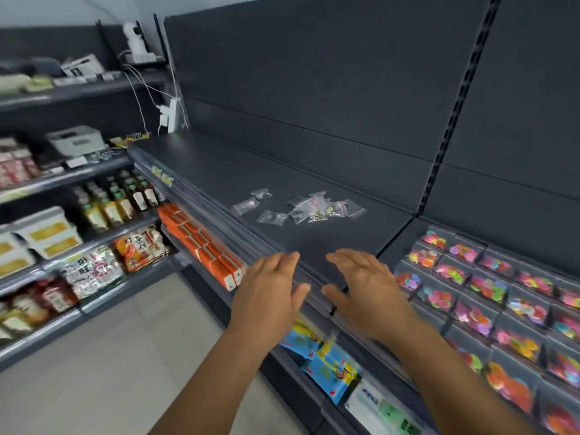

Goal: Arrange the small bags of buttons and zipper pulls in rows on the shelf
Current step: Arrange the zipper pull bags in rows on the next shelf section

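While both bare hands hover over the front edge of the dark grey metal shelf (329, 240), neither holds anything: the left hand (270, 287) and the right hand (364, 284) have their fingers straight and loosely spread, palms down, thumbs pointing toward each other. Well back from them, near the middle of the shelf, lies a loose scatter of small clear plastic zip bags (301, 207) in no rows, some overlapping. On the neighbouring shelf to the right, packets of bright coloured discs (489, 287) lie in rows.
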The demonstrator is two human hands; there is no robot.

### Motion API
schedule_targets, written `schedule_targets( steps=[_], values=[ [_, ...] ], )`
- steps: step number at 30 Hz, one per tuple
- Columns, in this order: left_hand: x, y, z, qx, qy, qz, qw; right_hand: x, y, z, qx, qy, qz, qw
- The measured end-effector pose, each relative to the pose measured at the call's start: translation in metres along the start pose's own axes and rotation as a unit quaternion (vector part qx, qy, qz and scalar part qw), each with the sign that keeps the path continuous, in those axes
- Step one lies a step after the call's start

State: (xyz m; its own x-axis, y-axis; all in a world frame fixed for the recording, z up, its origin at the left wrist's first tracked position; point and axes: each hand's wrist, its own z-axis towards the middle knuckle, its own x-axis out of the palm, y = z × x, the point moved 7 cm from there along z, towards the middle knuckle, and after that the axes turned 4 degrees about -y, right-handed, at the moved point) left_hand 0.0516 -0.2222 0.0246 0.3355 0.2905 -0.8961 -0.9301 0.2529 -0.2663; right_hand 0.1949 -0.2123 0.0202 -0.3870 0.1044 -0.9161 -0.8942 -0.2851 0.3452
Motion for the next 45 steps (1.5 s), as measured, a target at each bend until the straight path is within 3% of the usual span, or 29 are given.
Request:
schedule_targets(
  steps=[8,17,28,36,45],
  values=[
    [0.032,0.061,0.102,-0.029,0.029,0.009,0.999,0.028,-0.014,0.115,-0.021,0.04,-0.005,0.999],
    [0.065,0.144,0.165,-0.08,0.056,0.009,0.995,0.07,0.003,0.199,-0.033,0.06,0.019,0.997],
    [0.082,0.204,0.225,-0.024,0.063,0.078,0.995,0.11,0.03,0.252,0.053,0.089,-0.012,0.995],
    [0.089,0.215,0.24,-0.09,0.164,-0.149,0.971,0.108,0.031,0.259,0.196,0.146,0.016,0.97],
    [0.081,0.185,0.247,-0.021,0.162,-0.314,0.935,0.094,0.016,0.234,0.289,0.032,0.094,0.952]
  ],
)
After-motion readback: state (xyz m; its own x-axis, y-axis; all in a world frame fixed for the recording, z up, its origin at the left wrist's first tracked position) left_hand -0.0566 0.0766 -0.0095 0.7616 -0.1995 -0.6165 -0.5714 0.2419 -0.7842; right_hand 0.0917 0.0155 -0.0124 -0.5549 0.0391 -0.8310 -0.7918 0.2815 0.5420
